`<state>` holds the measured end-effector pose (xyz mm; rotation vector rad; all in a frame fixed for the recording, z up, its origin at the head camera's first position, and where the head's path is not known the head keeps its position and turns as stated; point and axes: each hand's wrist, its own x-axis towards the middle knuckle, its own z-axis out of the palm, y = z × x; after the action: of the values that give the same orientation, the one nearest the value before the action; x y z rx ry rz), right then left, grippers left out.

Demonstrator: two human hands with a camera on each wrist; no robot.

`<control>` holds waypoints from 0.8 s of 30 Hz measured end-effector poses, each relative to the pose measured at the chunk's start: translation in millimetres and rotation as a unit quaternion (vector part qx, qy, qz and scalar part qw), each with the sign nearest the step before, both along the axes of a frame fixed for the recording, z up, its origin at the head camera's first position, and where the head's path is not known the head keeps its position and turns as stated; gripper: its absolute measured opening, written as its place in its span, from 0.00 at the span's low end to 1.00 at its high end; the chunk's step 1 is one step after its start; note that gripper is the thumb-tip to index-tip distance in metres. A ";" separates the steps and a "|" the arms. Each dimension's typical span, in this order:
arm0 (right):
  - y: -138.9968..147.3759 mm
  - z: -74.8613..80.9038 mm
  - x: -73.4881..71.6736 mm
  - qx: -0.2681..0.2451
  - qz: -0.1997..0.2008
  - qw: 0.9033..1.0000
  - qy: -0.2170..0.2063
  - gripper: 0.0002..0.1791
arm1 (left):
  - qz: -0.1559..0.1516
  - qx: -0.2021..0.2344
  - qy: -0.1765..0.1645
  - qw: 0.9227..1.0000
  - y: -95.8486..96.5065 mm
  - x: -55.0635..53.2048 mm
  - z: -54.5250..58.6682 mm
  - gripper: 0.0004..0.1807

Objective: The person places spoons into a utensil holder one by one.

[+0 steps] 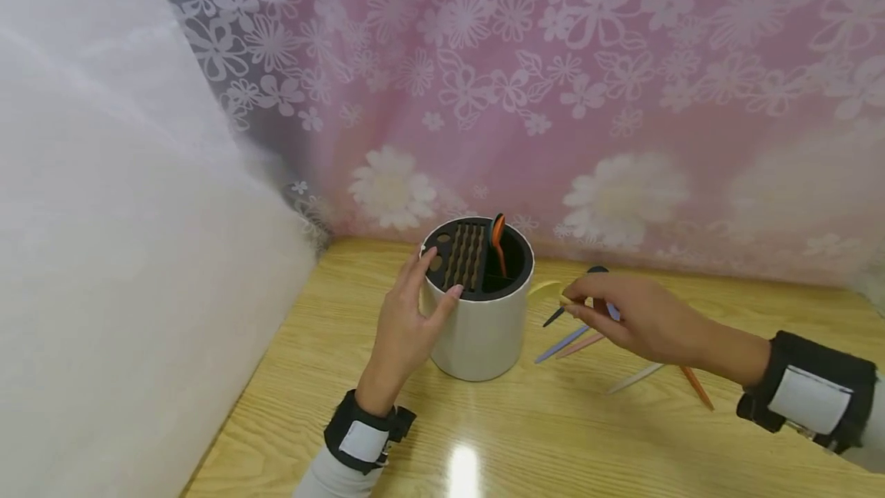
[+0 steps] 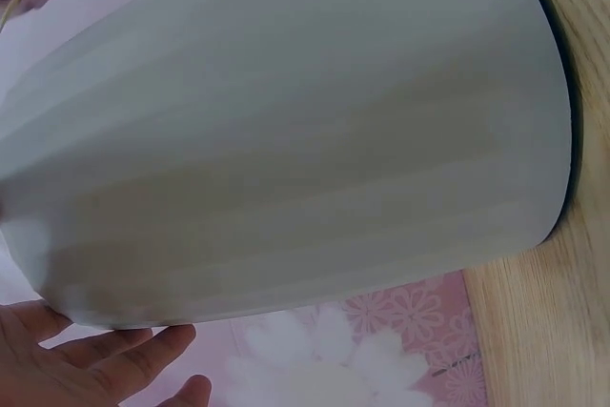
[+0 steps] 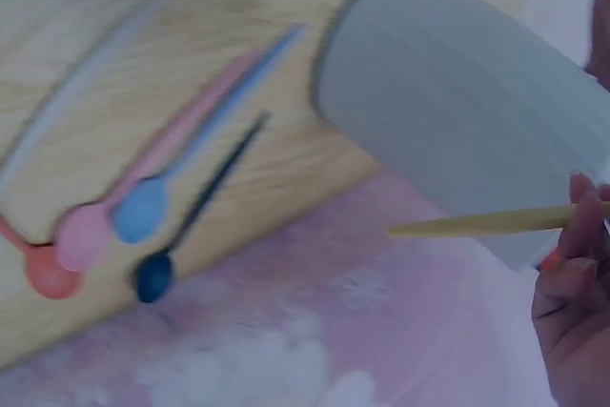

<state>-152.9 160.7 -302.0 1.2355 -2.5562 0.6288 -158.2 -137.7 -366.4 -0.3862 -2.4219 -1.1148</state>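
Observation:
A pale round utensil holder (image 1: 477, 340) with a black slotted top stands upright on the table. My left hand (image 1: 404, 321) rests on its left side, fingertips and thumb at the rim, the fingers spread. To the right of the holder, my right hand (image 1: 646, 317) pinches a yellow spoon (image 3: 477, 224) between thumb and fingers. Its tapered handle sticks out toward the holder, and the bowl is hidden. Inside the open compartment of the holder stands an orange utensil (image 1: 498, 240) beside a dark one.
Under and beside my right hand lie a dark blue spoon (image 3: 152, 275), a light blue spoon (image 3: 141, 209), a pink spoon (image 3: 84, 235), a red-orange spoon (image 3: 52, 272) and a white handle (image 3: 81, 88). Behind the wooden table (image 1: 539, 436) hangs a pink flowered curtain (image 1: 512, 114). White cloth borders the left.

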 end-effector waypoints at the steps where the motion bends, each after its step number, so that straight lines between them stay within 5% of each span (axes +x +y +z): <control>1: -2.9 6.8 -1.6 -0.005 -0.007 1.000 -0.018 0.07 | 0.000 0.000 -0.002 1.000 0.2 0.3 -0.2 0.35; 7: -21.2 54.9 -17.5 -0.040 -0.064 0.994 -0.085 0.04 | 0.002 0.000 0.007 1.000 -0.4 -0.1 -1.2 0.35; 13: -33.0 108.3 -36.0 -0.073 -0.132 0.983 -0.103 0.07 | 0.001 0.002 0.011 1.000 0.6 -2.0 -2.9 0.35; 24: -56.5 156.0 -61.9 -0.114 -0.181 0.961 -0.175 0.19 | 0.003 0.002 0.019 1.000 3.2 -5.6 -0.5 0.35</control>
<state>-214.8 104.2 -146.0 0.5997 -2.7832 1.0944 -163.8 -134.5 -366.9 -0.3947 -2.3867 -1.0999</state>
